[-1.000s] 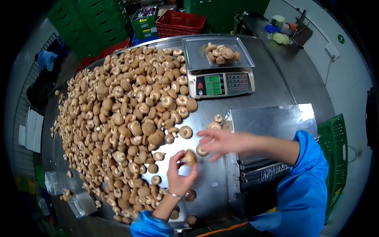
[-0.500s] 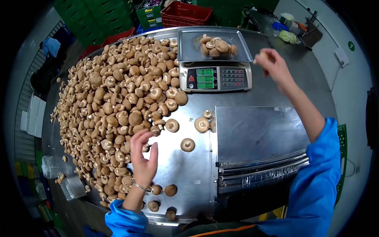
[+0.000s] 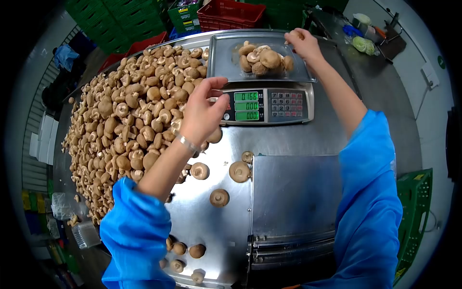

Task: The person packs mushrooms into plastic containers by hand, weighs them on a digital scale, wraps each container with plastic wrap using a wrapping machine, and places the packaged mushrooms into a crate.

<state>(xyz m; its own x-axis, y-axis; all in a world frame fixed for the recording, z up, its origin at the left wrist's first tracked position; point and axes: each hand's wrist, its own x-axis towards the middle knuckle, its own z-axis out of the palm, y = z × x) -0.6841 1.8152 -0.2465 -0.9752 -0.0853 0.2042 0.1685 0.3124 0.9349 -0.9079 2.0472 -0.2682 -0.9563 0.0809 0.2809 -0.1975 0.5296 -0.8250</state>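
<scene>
My right hand [image 3: 306,47] is over the right back corner of the scale's tray [image 3: 224,65], its fingertips pinched on what looks like a small shiitake mushroom [image 3: 297,34], mostly hidden by the fingers. On the tray lie several shiitake mushrooms [image 3: 269,59] in a clear plastic tub. The digital scale [image 3: 310,103] shows 0.166 on its top line. My left hand [image 3: 204,108] is in front of the scale's left side, above the edge of the mushroom pile [image 3: 130,111]. Its thumb and fingers are curved but apart, with nothing visible between them.
Loose mushrooms [image 3: 219,197] lie on the steel table [image 3: 216,226]. A metal wrapping unit [image 3: 298,192] stands at front right. Clear plastic tubs [image 3: 86,234] are at the far left. Red [image 3: 231,14] and green crates stand behind, and a green crate [image 3: 414,216] at right.
My right hand has moved left to the scale's tray. My left hand has gone up from the pile's front edge toward the scale. The top reading went from 0.165 to 0.166.
</scene>
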